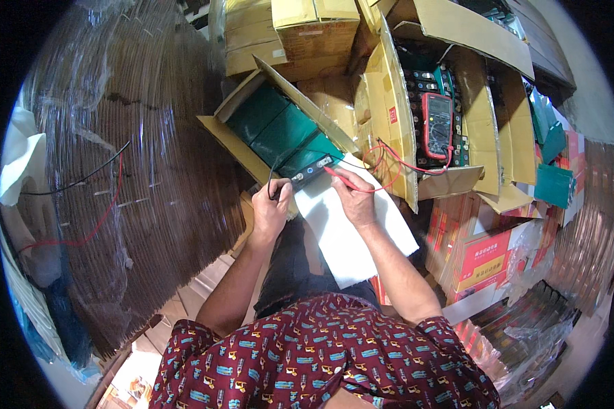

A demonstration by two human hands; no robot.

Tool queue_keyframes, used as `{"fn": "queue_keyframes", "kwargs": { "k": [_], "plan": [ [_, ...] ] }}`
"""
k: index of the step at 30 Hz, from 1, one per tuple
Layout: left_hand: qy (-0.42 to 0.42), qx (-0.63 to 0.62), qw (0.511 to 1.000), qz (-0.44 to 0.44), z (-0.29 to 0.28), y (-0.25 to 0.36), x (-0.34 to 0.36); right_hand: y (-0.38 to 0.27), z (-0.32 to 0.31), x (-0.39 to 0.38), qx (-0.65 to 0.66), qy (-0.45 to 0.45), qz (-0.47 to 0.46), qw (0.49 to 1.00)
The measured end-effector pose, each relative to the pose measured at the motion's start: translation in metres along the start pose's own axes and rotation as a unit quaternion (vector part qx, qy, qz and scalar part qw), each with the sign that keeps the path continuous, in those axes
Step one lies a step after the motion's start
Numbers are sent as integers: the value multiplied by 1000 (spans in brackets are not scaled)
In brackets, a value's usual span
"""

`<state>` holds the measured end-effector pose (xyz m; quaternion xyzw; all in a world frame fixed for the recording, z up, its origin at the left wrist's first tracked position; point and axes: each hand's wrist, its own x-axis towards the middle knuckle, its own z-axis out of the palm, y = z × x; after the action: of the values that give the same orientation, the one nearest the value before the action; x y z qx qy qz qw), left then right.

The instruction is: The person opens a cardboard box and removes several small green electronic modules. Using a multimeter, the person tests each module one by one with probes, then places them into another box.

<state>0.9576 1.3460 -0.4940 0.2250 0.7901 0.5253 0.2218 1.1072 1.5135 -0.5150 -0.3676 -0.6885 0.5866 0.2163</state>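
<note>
Between my hands lies a dark battery cell [312,171] with a metal terminal near each end, at the near edge of an open cardboard box [235,151]. My left hand [271,208] is closed around a black test probe [271,183] at the cell's left terminal. In my right hand [355,200] a red test probe [341,178] points at the right terminal; whether either tip touches metal is too small to tell. Their leads run toward a red-rimmed multimeter [437,126], which rests on battery cells in another open carton. Green sheets [280,129] cover the contents of the first box.
White foam sheet [341,238] lies under my right wrist. Film-wrapped stacked cardboard [129,177] fills the left, with a red lead [109,211] and a black lead on it. Closed cartons [317,37] stand behind; red printed boxes [484,262] and green sheets [554,185] are at right.
</note>
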Motion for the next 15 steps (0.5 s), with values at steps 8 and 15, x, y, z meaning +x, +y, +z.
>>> {"fn": "queue_keyframes", "kwargs": {
  "k": [8,15],
  "plan": [
    [8,15,1000,-10,2,0,0,10,3,2,3,-14,-11,1000],
    [11,-26,999,-22,1,-9,-2,6,5,0,10,-23,-6,1000]
  ]
}}
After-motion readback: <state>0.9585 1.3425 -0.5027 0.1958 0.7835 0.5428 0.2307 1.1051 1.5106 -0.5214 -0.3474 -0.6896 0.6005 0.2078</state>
